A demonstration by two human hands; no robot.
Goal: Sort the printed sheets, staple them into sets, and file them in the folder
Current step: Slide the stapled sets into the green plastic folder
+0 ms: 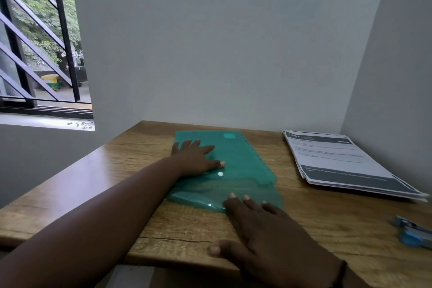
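My right hand [264,227] is nearest to me, lying flat with the fingers straight and spread; the fingertips rest on the near edge of the green folder [236,166], and the palm is on the wooden table [121,170] just in front of the folder. It grips nothing. Beyond it my left hand [196,155] lies flat on the folder's left half, fingers straight and fanned out, thumb pointing toward the folder's middle, pressing down rather than holding. The folder itself lies closed in the middle of the table, its punched edge on the right side and a small white snap button [220,174] just nearer than my left thumb. As I judge it, the task has hardly begun: the printed sheets [339,159] lie in one loose, slightly fanned stack well to the right of the folder, toward the far corner, and I see no stapled sets and no paper inside the folder, though its tinted cover could hide a thin sheet. The blue stapler [411,231] lies to the right of the folder too, nearer to me than the sheets, at the table's edge of my view. So sorting, stapling and filing all seem left to do. Nothing stands between the folder and the sheets. Far left of the folder, past the table, is a barred window [39,37].
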